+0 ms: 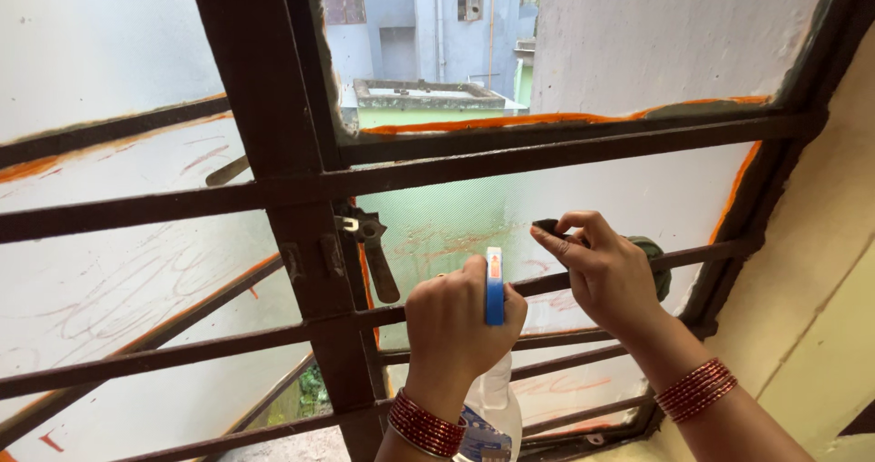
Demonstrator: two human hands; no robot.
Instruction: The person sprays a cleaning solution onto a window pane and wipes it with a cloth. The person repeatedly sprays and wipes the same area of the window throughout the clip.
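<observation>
My left hand (pixel 456 325) grips a clear spray bottle (pixel 492 407) with a blue and orange trigger head (pixel 494 284), pointed at the frosted window pane (pixel 456 230). My right hand (pixel 603 271) reaches between the window bars and holds a dark green cloth (pixel 654 260) against that pane, fingers pinched at the cloth's left end. Both wrists wear red bangles. The pane carries faint reddish scribbles and orange paint along its edges.
Dark brown horizontal bars (pixel 547 157) and a thick vertical frame post (pixel 292 198) cross the window. A metal latch handle (pixel 375 257) hangs on the post. The upper pane stands open onto buildings outside. A cream wall (pixel 820 289) closes in on the right.
</observation>
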